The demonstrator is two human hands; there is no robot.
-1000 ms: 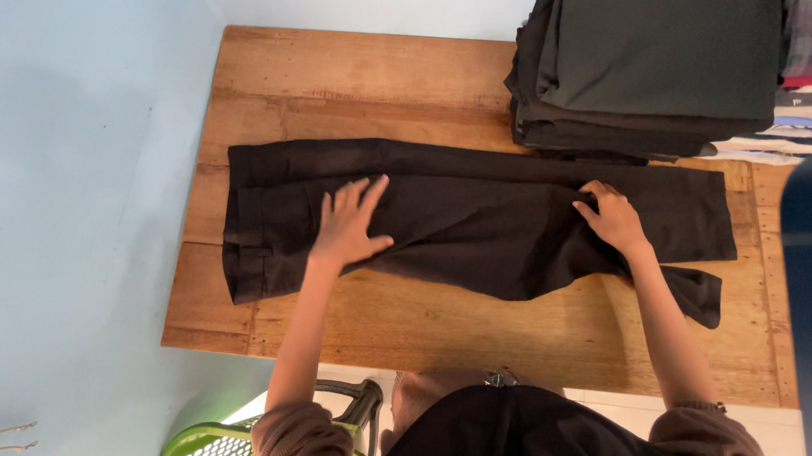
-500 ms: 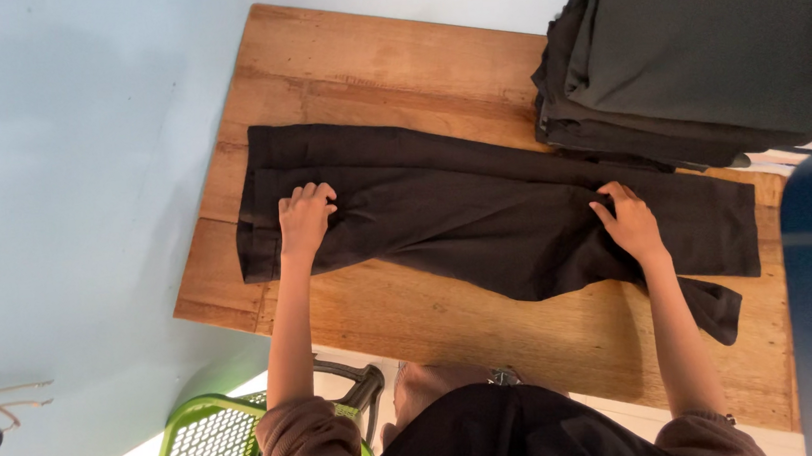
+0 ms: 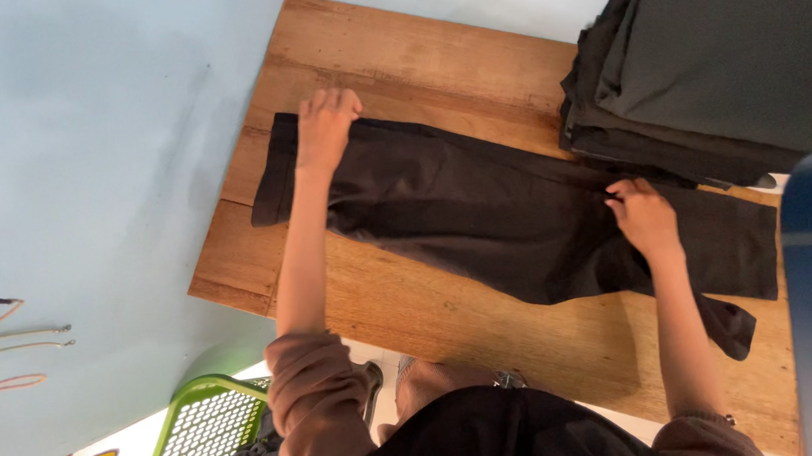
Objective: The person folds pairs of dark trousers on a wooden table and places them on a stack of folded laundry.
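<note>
The dark trousers [image 3: 509, 217] lie stretched across your wooden table [image 3: 414, 58], waistband toward the pale blue wall [image 3: 92, 163], legs running toward the right edge, where one cuff hangs off the near side. Your left hand [image 3: 325, 125] rests at the far edge of the waistband, fingers curled over the cloth and gripping it. Your right hand [image 3: 645, 218] presses on the legs near the far edge, fingers bent into the fabric. Just beyond it sits a stack of folded dark clothes [image 3: 706, 59]. A green basket [image 3: 203, 438] stands below the table by your left sleeve.
</note>
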